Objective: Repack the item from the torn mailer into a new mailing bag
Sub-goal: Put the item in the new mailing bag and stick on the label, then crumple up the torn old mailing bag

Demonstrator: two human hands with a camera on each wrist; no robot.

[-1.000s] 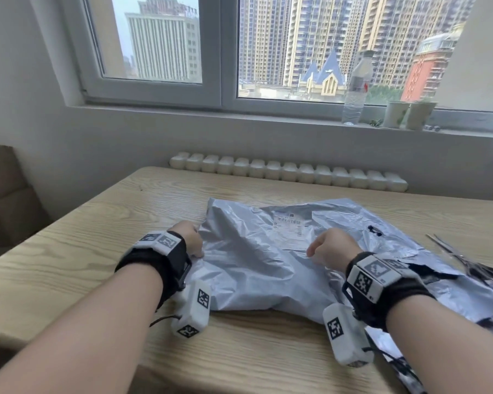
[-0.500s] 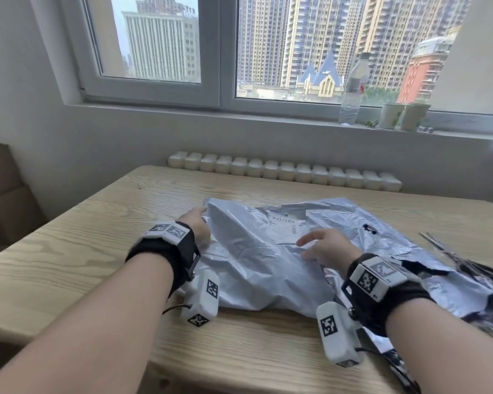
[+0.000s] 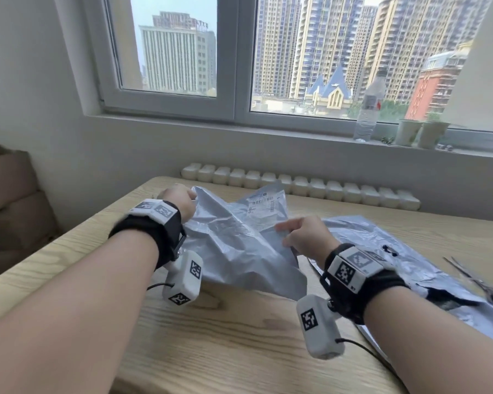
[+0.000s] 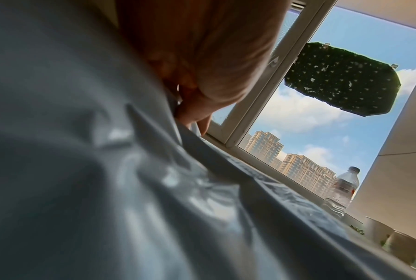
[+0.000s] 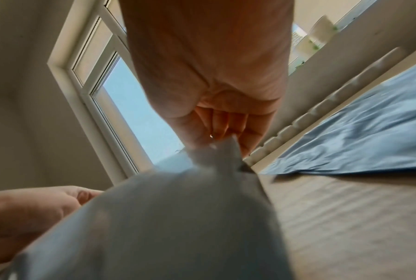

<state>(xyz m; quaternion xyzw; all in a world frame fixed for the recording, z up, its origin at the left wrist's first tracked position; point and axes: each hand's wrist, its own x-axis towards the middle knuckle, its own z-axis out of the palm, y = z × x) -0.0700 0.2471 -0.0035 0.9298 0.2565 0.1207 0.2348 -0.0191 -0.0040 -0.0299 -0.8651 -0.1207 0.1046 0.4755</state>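
Observation:
A crinkled grey mailer (image 3: 234, 240) with a printed label (image 3: 261, 204) hangs lifted above the wooden table (image 3: 211, 336). My left hand (image 3: 182, 203) grips its upper left corner; in the left wrist view the fingers (image 4: 197, 113) pinch the grey plastic (image 4: 130, 189). My right hand (image 3: 302, 237) pinches its right edge, seen close in the right wrist view where the fingertips (image 5: 216, 130) hold a fold of the mailer (image 5: 178, 217). A second grey mailing bag (image 3: 396, 251) lies flat on the table to the right, with dark torn patches. What is inside the lifted mailer is hidden.
Scissors (image 3: 478, 282) lie at the table's right edge on the flat bag. A white radiator (image 3: 296, 186) runs behind the table. On the windowsill stand a water bottle (image 3: 369, 109) and two pots (image 3: 421, 132). A brown seat (image 3: 6, 206) is at the left.
Both hands have risen and carried the labelled mailer up off the table and leftward; it lay flat before. The second bag underneath is now uncovered on the right.

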